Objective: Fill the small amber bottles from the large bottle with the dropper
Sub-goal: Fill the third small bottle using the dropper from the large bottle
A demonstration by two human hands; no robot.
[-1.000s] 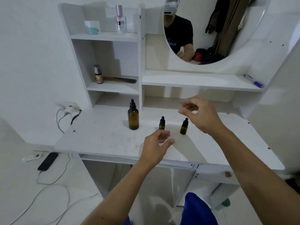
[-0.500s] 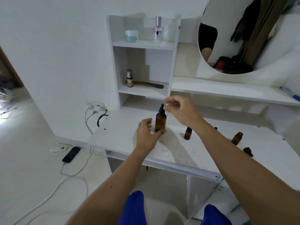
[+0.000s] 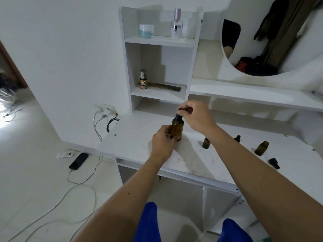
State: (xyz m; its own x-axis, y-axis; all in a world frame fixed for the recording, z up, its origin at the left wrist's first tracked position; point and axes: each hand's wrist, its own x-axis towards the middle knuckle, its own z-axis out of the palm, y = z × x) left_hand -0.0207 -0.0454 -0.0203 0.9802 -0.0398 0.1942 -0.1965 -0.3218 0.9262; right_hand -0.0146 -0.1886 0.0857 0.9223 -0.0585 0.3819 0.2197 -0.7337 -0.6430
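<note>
Large amber bottle (image 3: 177, 127) stands upright on the white desk (image 3: 139, 137), near the front left part of the top, and I have both hands on it. My left hand (image 3: 162, 144) wraps its grip round the lower body of the bottle, fingers curled against the glass. My right hand (image 3: 197, 117) comes in from above, its grip pinching the black dropper cap (image 3: 179, 114) at the neck between thumb and fingertips. Off to the right, a small amber bottle (image 3: 206, 143) stands partly hidden behind my right forearm. Further right sits a small capped bottle (image 3: 237, 138), then an uncapped small bottle (image 3: 261, 148) with its mouth open. Just in front of that one, a loose black dropper (image 3: 273, 162) lies on its side on the desk.
</note>
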